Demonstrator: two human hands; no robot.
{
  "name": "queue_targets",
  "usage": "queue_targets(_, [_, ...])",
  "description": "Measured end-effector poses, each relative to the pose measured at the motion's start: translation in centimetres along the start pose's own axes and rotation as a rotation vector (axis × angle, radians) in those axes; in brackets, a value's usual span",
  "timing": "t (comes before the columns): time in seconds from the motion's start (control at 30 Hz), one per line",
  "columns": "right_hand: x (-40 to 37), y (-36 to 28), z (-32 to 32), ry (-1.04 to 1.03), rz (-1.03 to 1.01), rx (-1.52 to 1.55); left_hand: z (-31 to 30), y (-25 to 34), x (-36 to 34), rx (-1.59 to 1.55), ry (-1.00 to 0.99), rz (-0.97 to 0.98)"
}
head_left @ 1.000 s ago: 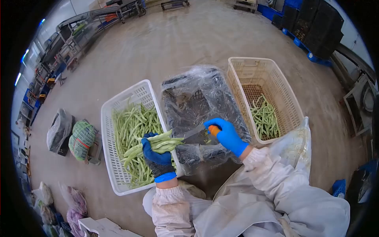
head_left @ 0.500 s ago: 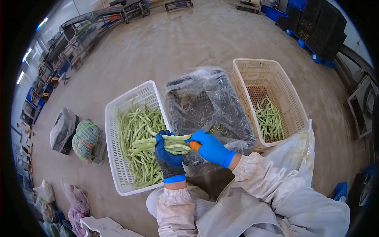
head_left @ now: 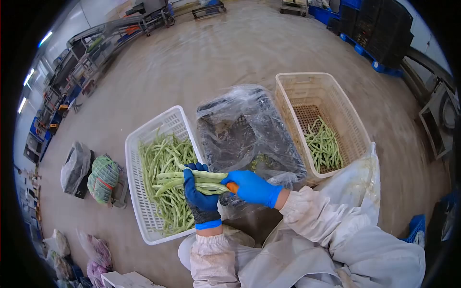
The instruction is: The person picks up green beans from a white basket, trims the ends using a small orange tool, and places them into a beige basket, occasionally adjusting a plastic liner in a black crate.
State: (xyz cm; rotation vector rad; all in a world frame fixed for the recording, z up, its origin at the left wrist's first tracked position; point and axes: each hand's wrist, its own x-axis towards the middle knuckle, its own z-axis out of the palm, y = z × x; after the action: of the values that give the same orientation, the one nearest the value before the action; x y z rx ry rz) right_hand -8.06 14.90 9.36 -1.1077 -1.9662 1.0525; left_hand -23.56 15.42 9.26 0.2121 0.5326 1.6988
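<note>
My left hand [head_left: 200, 194], in a dark blue and black glove, is closed round a bunch of green beans [head_left: 168, 181]. Their ends stick out on both sides of the fist, above the white crate [head_left: 140, 211]. Closed at the right ends of the beans is my right hand [head_left: 253, 186], in a bright blue glove. It grips a tool with an orange handle [head_left: 232, 187]; its working end is hidden. Many loose green beans [head_left: 165, 150] fill the white crate below my left hand.
Between the crates stands a black crate lined with clear plastic [head_left: 225, 139], with green scraps inside. On the right, a beige crate [head_left: 353, 122] holds a smaller pile of beans. A green net sack [head_left: 103, 178] sits at left, near bagged produce [head_left: 95, 249].
The view has shifted slightly, so the crates sit a little lower and further left. Both hands stay together at the bean ends, keeping their grips on the beans and the tool.
</note>
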Motion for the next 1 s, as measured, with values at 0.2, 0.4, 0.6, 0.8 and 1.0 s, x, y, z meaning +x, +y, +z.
queue_targets(0.2, [0.4,3.4,1.0,0.222,0.141,0.116,0.2,-0.6,0.2,0.118,-0.049,0.095])
queue_targets(0.4, [-1.2,2.1,-3.0,0.479,0.036,-0.111,-1.3,0.8,1.1,-0.021,-0.097,0.135])
queue_targets(0.6, [-0.4,-0.8,-0.3,0.248,-0.102,-0.024,-3.1,0.1,2.2,-0.092,-0.163,0.068])
queue_targets(0.8, [-0.1,-0.1,1.3,0.235,-0.064,-0.072,-3.5,0.4,2.0,-0.118,-0.048,0.062])
queue_targets(1.0, [0.0,1.6,1.9,0.24,0.076,-0.008,-3.8,0.7,2.1,-0.1,-0.21,0.063])
